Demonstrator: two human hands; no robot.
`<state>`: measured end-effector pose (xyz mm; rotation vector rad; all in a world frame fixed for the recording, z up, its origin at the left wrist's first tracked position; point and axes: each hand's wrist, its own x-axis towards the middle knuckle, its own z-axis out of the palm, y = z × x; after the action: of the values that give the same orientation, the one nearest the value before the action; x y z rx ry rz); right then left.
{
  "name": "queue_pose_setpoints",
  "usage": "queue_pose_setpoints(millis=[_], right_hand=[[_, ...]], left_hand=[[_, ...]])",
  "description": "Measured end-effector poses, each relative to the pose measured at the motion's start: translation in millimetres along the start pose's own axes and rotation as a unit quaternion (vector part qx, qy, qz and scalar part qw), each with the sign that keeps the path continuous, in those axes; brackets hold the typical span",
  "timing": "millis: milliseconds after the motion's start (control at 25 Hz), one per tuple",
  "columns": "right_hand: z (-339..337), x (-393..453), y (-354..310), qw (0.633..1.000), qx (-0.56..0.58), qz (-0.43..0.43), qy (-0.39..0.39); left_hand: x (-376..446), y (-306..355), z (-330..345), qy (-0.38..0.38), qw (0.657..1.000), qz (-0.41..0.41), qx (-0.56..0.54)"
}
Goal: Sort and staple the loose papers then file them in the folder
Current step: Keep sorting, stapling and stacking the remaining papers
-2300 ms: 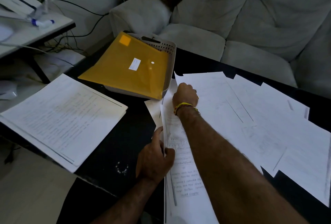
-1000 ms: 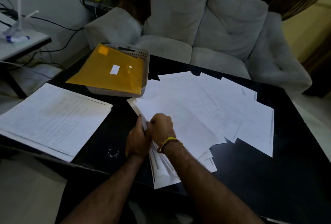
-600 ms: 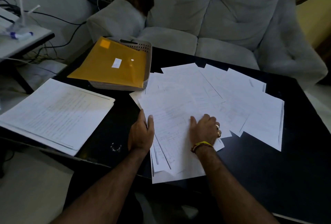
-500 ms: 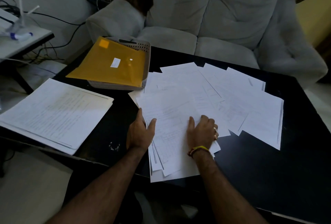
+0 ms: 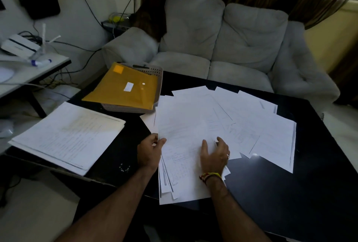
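Loose white papers [image 5: 228,123] lie fanned across the middle of the black table [image 5: 290,199]. My left hand [image 5: 149,152] holds the left edge of the nearest sheets, thumb on top of the paper. My right hand [image 5: 215,154] rests on the same sheets a little to the right, fingers slightly bent and spread. A yellow folder [image 5: 124,88] lies on top of a grey perforated basket [image 5: 155,70] at the table's far left. A separate neat stack of printed papers [image 5: 67,135] sits on the table's left corner. No stapler is visible.
A grey sofa [image 5: 222,48] stands behind the table. To the left is a white side table [image 5: 29,67] with a router and cables. The table's right and near right surface is bare and glossy.
My right hand came off the left edge of the pile, moved right and settled on the top sheet. The left hand stays at the pile's left edge. The camera tilted up.
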<state>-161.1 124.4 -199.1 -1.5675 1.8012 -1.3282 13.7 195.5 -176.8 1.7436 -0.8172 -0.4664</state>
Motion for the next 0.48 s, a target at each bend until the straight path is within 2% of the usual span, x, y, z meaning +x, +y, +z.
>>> queue_pose_setpoints(millis=[120, 160, 240, 320, 480], right_hand=[[-34.5, 21.9, -22.0, 0.984, 0.135, 0.101, -0.060], [-53.0, 34.5, -34.2, 0.976, 0.168, 0.098, -0.098], [-84.8, 56.5, -61.7, 0.966, 0.215, 0.026, -0.138], [-100.9, 60.1, -79.8, 0.960, 0.253, -0.026, -0.119], [-98.9, 20.9, -77.9, 0.971, 0.207, -0.089, -0.078]], left_hand=[[-9.3, 39.2, -2.1, -0.005, 0.995, 0.072, -0.070], [-11.2, 53.1, -2.6, -0.008, 0.991, 0.099, -0.091], [-11.1, 79.6, -9.4, 0.002, 0.982, 0.121, -0.145], [-13.1, 99.9, -15.1, 0.006, 0.978, 0.132, -0.164], [-21.7, 119.7, -12.2, 0.029, 0.978, 0.187, -0.084]])
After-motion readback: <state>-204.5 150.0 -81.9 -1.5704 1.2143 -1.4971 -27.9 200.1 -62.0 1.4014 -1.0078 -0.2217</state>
